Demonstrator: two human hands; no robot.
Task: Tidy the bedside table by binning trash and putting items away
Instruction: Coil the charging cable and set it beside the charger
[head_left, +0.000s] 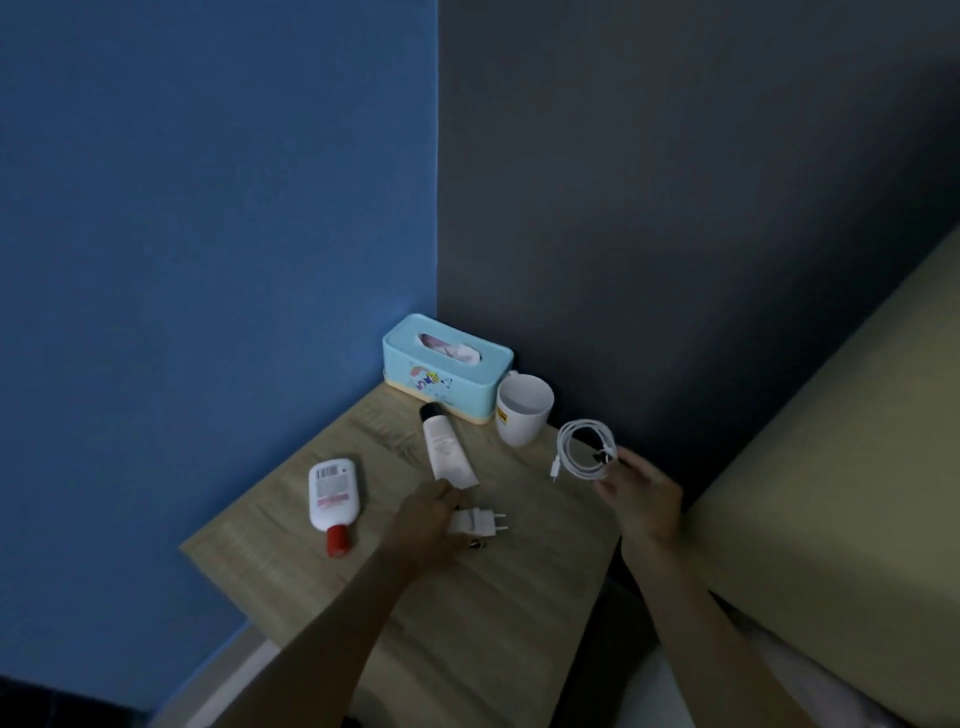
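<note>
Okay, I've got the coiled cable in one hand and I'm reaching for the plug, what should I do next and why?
Probably close the left hand on the white charger plug and lift it. The fingers already rest on it on the bedside table, and the right hand holds the coiled white cable, so the two can go away together.

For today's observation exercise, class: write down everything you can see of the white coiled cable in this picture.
The white cable is wound into a loose round coil of several loops, thin and smooth like plastic. A dark tie or clip gathers the loops on one side. One short end with a small white plug hangs free at the lower left. The coil is held up by the fingertips of the right hand, which pinch it near the tie; it seems lifted above the wooden table's right edge, just right of the white mug, without touching it.
</note>
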